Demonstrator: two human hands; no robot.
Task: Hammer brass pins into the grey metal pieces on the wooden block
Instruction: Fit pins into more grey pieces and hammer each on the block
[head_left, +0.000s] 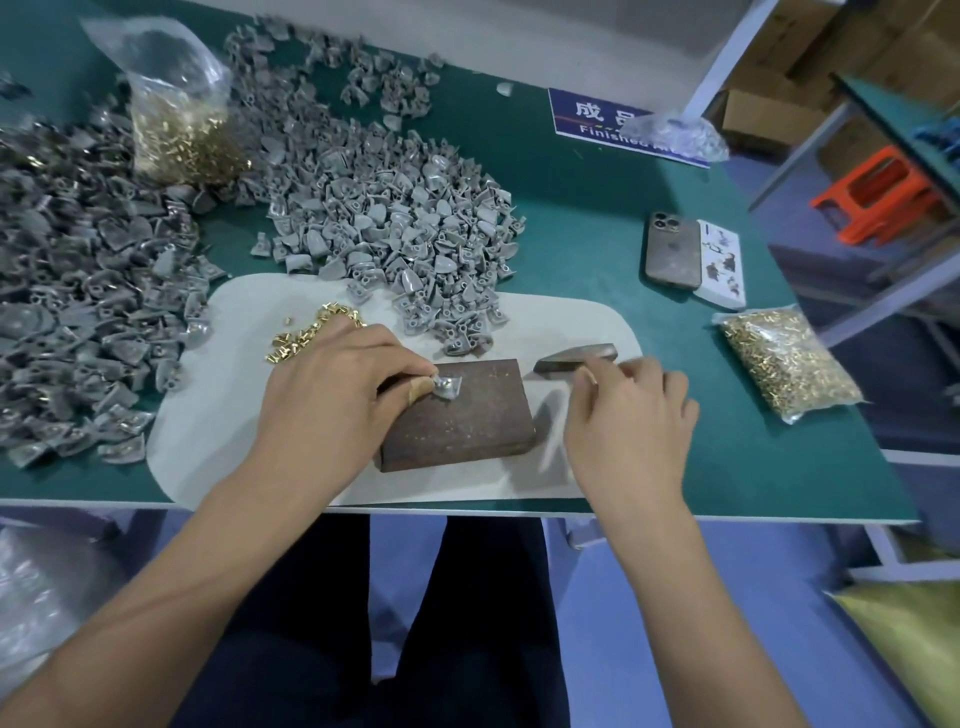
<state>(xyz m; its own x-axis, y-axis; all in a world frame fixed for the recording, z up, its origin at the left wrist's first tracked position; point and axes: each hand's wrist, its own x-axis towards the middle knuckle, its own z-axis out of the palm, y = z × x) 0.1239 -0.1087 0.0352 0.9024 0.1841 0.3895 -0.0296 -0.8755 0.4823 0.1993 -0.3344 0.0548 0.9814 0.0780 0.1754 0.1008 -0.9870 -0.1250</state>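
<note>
A dark wooden block (467, 421) lies on a white mat (218, 415) at the table's front edge. My left hand (332, 384) pinches a grey metal piece (448, 387) against the block's far left corner, with a taped fingertip beside it. My right hand (628, 415) is just right of the block, fingers curled round the blurred handle of a hammer. The hammer head (576, 357) sits low beyond the block's right corner. Loose brass pins (311, 332) lie on the mat behind my left hand.
Heaps of grey pieces (415, 208) cover the green table's middle and left (67, 291). An open bag of pins (182, 140) stands at the back, a sealed bag (789, 364) lies at the right. A phone (672, 249) and a blue sign (613, 122) are farther back.
</note>
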